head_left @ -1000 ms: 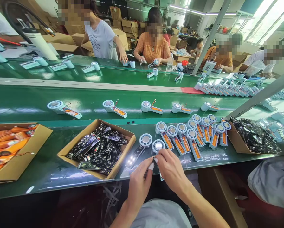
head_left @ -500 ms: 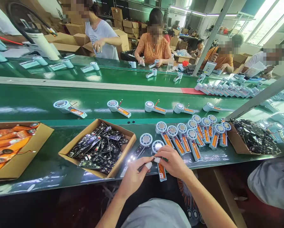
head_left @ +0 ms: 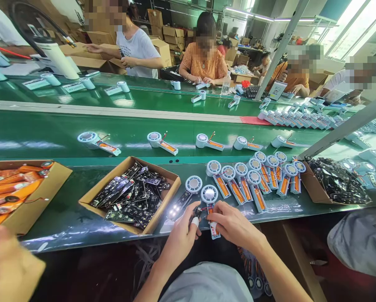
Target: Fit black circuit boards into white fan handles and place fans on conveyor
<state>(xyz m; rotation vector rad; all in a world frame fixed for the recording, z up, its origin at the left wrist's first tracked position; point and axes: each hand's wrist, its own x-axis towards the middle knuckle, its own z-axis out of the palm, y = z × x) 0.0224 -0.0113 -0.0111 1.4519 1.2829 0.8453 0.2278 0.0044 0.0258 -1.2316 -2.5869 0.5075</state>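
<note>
Circuit board in left hand, right hand at fan, grip unclear, left box of boards, leftmost of batteries

The right hand has parted from the left hand, between whose fingers a dark board now shows.

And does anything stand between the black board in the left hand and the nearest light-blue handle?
Partly: the right hand covers part of the handle, and thin wires cross the gap from the black board. Nothing else visible blocks.
</note>
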